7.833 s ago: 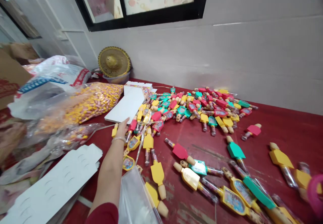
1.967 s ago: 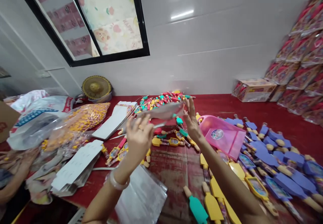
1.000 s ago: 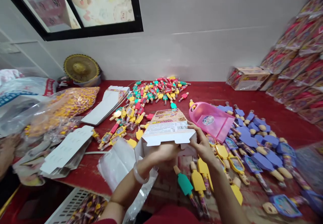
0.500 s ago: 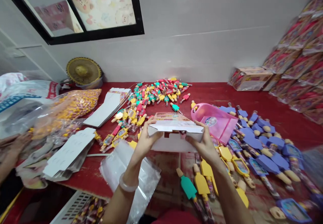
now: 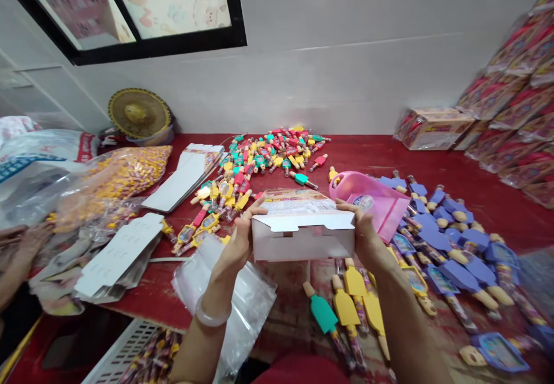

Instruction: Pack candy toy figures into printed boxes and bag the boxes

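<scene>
A cardboard box, white on the side toward me and printed on top, is held level above the table. My left hand grips its left end and my right hand grips its right end. A white flap with a cut edge folds over the top toward me. Just behind my right hand lies a pink plastic scoop. Below the box are yellow popsicle-shaped toys and a green one. Clear plastic bags lie under my left forearm.
Purple popsicle-shaped toys spread at right; mixed colours pile behind. Flat cardboard stacks and a bag of yellow pieces lie left. Packed boxes are stacked far right. Another person's hand is at left.
My hands have shifted outward to the box's two ends, and my thumbs have left the opening at its front. The box's front side now faces me more fully.
</scene>
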A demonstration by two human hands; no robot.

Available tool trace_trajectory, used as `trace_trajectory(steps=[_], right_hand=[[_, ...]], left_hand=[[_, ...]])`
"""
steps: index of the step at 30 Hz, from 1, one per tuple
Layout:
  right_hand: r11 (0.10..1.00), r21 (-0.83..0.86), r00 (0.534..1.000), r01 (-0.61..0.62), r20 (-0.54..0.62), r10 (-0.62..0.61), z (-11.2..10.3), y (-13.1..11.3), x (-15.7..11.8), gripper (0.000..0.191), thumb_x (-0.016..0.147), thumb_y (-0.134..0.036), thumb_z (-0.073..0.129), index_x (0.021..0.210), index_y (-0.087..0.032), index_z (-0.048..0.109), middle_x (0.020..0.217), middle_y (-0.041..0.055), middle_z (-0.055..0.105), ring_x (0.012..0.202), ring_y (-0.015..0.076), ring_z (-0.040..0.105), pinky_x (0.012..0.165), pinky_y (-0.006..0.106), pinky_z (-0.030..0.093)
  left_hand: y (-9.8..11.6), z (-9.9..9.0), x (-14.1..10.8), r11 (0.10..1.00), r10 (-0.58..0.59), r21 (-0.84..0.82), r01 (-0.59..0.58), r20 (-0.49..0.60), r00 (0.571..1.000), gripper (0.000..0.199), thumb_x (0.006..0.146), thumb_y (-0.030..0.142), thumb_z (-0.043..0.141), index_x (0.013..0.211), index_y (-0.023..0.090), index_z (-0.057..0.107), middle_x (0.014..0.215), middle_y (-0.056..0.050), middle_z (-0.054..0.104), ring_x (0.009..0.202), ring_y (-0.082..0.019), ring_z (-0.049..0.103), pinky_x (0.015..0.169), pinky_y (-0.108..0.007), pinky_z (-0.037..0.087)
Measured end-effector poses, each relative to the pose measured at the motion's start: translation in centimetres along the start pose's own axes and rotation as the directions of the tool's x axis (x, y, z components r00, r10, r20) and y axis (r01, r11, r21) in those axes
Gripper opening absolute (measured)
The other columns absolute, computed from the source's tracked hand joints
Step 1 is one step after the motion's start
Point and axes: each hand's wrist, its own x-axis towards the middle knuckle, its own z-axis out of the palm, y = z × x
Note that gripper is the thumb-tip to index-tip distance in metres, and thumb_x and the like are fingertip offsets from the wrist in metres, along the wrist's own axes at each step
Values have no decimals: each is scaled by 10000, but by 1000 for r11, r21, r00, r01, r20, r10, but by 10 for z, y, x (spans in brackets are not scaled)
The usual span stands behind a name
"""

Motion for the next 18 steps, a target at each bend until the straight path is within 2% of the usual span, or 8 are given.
trace_trajectory(steps=[2, 4, 6, 9, 11, 14, 18], right_hand=[[1000, -24, 996, -10, 84, 12, -10, -2, 2, 724, 897, -806, 441, 1372, -264, 517, 1593, 105, 395, 1449, 296, 408, 1107, 458, 449], [998, -57, 978, -14, 207, 26, -14, -5, 3, 721, 813, -741, 654, 1346, -272, 526, 1638, 99, 324, 1476, 308, 364, 1138, 468, 418], [992, -127, 973, 6, 231, 24, -10, -8, 2, 746, 733, -637, 794, 1326, -268, 531, 1630, 106, 341, 1471, 313, 372, 1160, 477, 391], [958, -280, 998, 68, 22, -64, 5, -11, 1, 643, 730, -522, 814, 1255, -243, 567, 1532, 123, 484, 1399, 322, 467, 1158, 509, 382], [932, -352, 987, 86, -96, -127, 17, -11, -1, 535, 773, -489, 768, 1211, -237, 592, 1444, 118, 572, 1317, 323, 548, 1114, 517, 427], [902, -419, 970, 104, -156, -185, 30, -9, -3, 460, 814, -459, 727, 1196, -235, 602, 1378, 111, 626, 1238, 314, 610, 1053, 497, 482], [851, -504, 943, 148, -186, -275, 39, -7, -4, 418, 868, -456, 668, 1206, -220, 595, 1349, 121, 641, 1244, 312, 607, 1028, 475, 502]], left_hand=[[2, -4, 0, 998, -14, 65, 12, 20, 1000, 632, 816, 790, 553, 1130, 243, 598, 1609, -119, 385, 1500, -346, 327, 1190, -512, 343], [6, -6, 1, 992, -43, 125, 36, 55, 998, 586, 722, 632, 761, 1125, 246, 584, 1618, -124, 373, 1486, -376, 341, 1160, -526, 374], [11, -6, 2, 988, -63, 143, 52, 73, 995, 557, 681, 495, 818, 1113, 253, 565, 1612, -121, 383, 1476, -371, 361, 1155, -517, 377], [16, 0, 4, 979, 16, 204, -22, 28, 999, 468, 722, 361, 803, 1091, 259, 534, 1564, -111, 442, 1481, -302, 369, 1202, -467, 304], [17, 5, 5, 960, 92, 268, -85, -14, 996, 412, 771, 332, 774, 1087, 253, 521, 1499, -111, 499, 1453, -267, 408, 1210, -448, 283], [17, 6, 8, 924, 156, 359, -128, -49, 987, 365, 806, 327, 745, 1083, 238, 526, 1369, -101, 581, 1357, -251, 502, 1181, -433, 321], [15, 2, 10, 914, 151, 393, -103, -93, 984, 353, 801, 339, 740, 1061, 232, 527, 1294, -87, 622, 1293, -254, 548, 1148, -427, 362]])
